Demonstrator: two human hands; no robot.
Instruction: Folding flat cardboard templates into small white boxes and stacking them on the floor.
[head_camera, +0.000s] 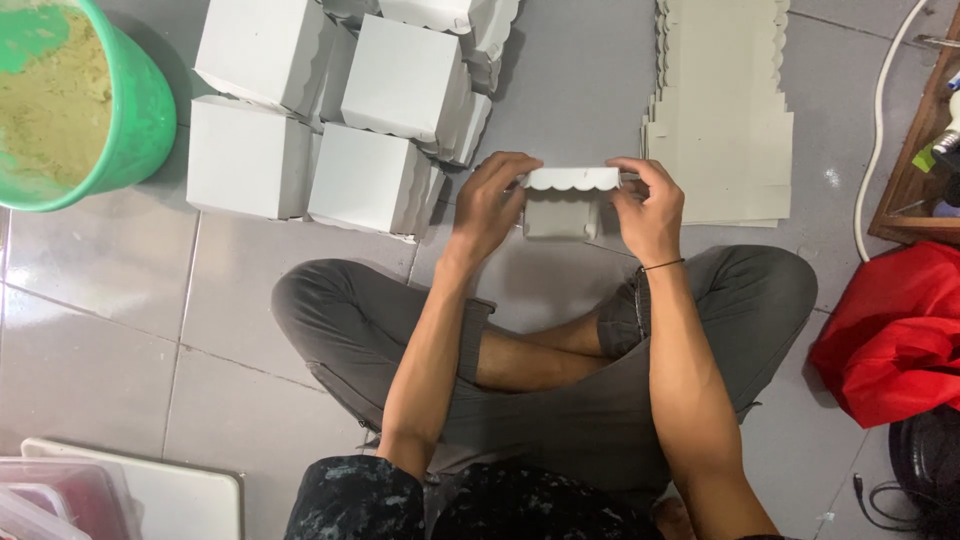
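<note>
A person sits cross-legged on a grey tiled floor (120, 290), and both hands meet just above the knees, at the centre of the frame, around a small white cardboard box (566, 200) with a scalloped edge. The left hand (490, 205) grips the box's left end, fingers curled and pressed against the side, thumb tucked toward the flap. The right hand (650, 205) holds the right end the same way, fingers bent over the top edge and pinching the cardboard; a thin dark band sits on that wrist. The box looks only partly formed, its scalloped flap standing along the top while the body below is in shadow, so how far it is closed cannot be told. At the upper left of centre lies a cluster of finished white boxes (330, 110), at least six, set close together and touching. At the upper right lies a stack of flat cardboard blanks (725, 130), which looks fairly thick, so by this showing a good share of folding remains. A green bucket (140, 110) of sandy powder sits in the upper left corner, and a red cloth (900, 330) at the right edge.
</note>
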